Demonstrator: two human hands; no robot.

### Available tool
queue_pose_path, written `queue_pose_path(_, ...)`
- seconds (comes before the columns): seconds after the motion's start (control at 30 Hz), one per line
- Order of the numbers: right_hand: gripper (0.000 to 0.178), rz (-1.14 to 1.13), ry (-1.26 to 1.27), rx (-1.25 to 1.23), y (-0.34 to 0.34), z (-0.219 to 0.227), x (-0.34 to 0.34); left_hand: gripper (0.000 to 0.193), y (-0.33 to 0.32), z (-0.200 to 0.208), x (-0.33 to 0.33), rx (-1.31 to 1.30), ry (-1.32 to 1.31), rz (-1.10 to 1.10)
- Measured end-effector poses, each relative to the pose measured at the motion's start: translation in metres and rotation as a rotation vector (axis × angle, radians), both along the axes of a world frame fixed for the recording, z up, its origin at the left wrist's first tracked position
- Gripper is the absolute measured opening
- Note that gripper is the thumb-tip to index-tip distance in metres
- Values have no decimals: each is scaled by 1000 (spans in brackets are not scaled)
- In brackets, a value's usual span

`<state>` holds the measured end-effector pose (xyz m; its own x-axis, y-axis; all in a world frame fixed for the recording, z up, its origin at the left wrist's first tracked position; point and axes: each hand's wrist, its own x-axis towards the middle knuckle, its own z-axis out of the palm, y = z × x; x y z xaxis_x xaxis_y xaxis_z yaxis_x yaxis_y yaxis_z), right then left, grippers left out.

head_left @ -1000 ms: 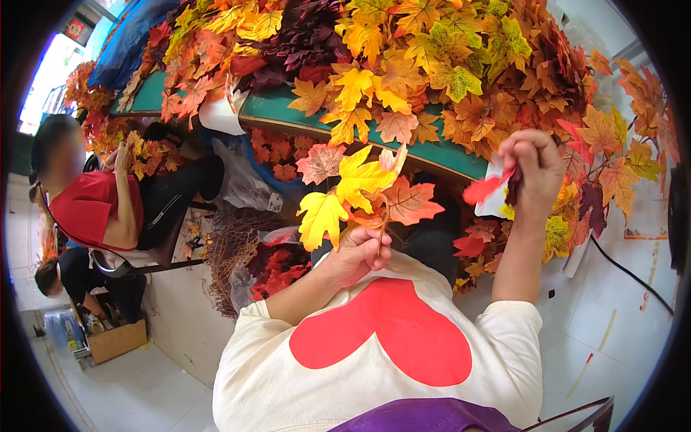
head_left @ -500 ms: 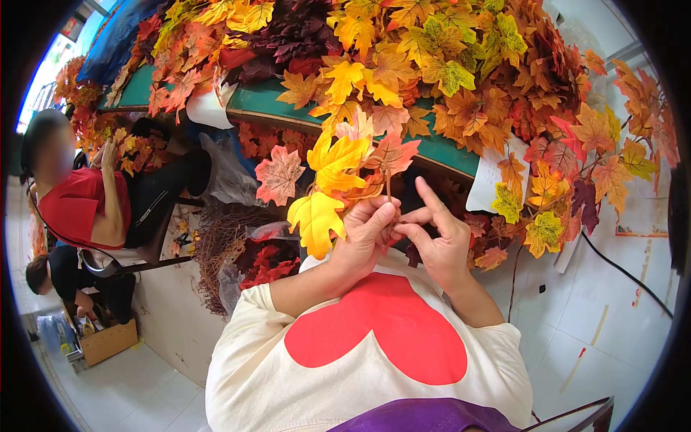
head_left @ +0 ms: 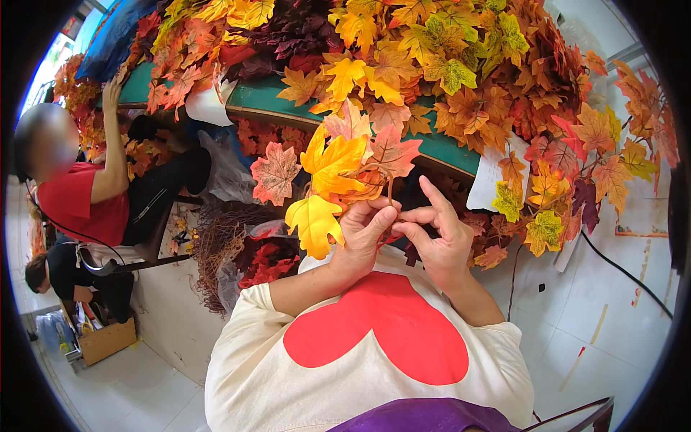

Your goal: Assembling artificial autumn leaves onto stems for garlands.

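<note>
A small spray of artificial maple leaves (head_left: 332, 165), yellow, orange and pink, stands up in front of my chest. My left hand (head_left: 360, 234) is closed around the base of its stems, thumb against the fingers. A thin brown stem (head_left: 389, 189) curves up between my two hands. Beside it, my right hand (head_left: 440, 241) pinches the lower stem between thumb and fingers, its index finger pointing up. The exact spot where the fingertips meet is partly hidden.
Ahead, a green table (head_left: 266, 99) bears heaps of loose maple leaves (head_left: 461, 65). A leafy branch (head_left: 594, 169) hangs off its right end. Bundled brown twigs (head_left: 219, 252) sit at my left. One person in red (head_left: 83, 201) sits there; another bends over a cardboard box (head_left: 108, 342).
My hands stay nearly in place, and the leaf spray has tilted slightly left. The seated person in red has raised an arm towards the table.
</note>
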<state>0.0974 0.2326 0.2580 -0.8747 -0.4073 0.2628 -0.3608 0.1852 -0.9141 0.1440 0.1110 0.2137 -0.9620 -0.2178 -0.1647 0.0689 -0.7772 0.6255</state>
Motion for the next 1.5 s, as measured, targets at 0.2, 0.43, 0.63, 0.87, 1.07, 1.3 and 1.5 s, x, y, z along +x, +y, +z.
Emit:
queue_pose_path(0.2, 59, -14, -26, -37, -1, 0, 0, 12, -1, 0, 1, -54, -6, -18)
queue_pose_path(0.43, 57, -16, 15, -3, 0, 0, -1, 13, -1, 0, 2, -145, 7, -17)
queue_pose_path(0.63, 54, -3, 36, 66, 3, -1, -5, 15, -5, -7, 1, -357, 113, -50)
queue_pose_path(0.87, 38, -8, -2, 42, 0, 5, -5, 21, 0, -15, 5, -519, 145, 81)
queue_pose_path(1.07, 32, -19, -44, 43, -3, 7, -6, 21, -11, -2, -1, -1240, 262, 276)
queue_pose_path(1.3, 30, -26, -18, 73, 0, 1, -4, 28, -9, -8, 2, -1344, 315, 292)
queue_pose_path(1.5, 30, -142, -21, 81, -3, -5, 0, 30, -9, -6, -2, -1373, 326, 321)
